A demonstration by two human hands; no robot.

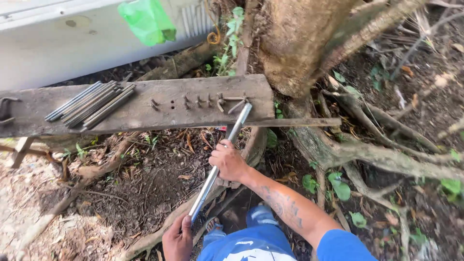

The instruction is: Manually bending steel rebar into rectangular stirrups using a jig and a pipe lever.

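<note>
A long silver metal pipe (222,157) runs slantwise from low centre up to a weathered wooden plank (193,116). Its far end slips over a bent steel rod (236,102) set among nails (186,101) driven into the plank. My right hand (228,161) grips the pipe at its middle. My left hand (178,240) is closed around the pipe's near end, by my knee.
A bundle of straight steel rods (92,104) lies on the plank's left part. A tree trunk (297,41) and spreading roots (382,154) stand to the right. A green plastic bag (147,20) hangs by a white wall (43,43). Bare soil with leaves lies below.
</note>
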